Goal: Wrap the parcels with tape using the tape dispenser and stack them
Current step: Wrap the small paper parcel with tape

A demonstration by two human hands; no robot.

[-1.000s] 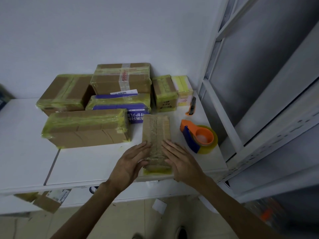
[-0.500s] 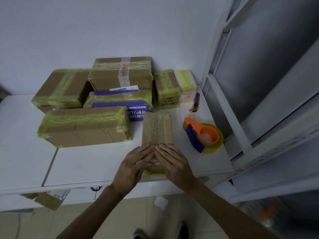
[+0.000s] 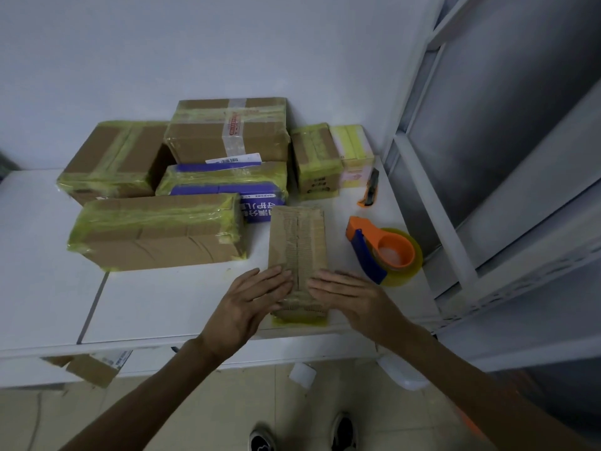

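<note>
While the tape dispenser [image 3: 383,252] rests nearby, the left hand [image 3: 247,304] and right hand [image 3: 354,297] press open and flat on a parcel [image 3: 297,236], apparently smoothing tape.

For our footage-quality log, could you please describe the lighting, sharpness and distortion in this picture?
Head view: dim, flat, bluish light with only soft shadows; the parcel beneath the left hand and right hand is reasonably sharp; the wide-angle lens slants and bows the metal rack at the right; the lower right corner smears into blur; no strong glare.
</note>
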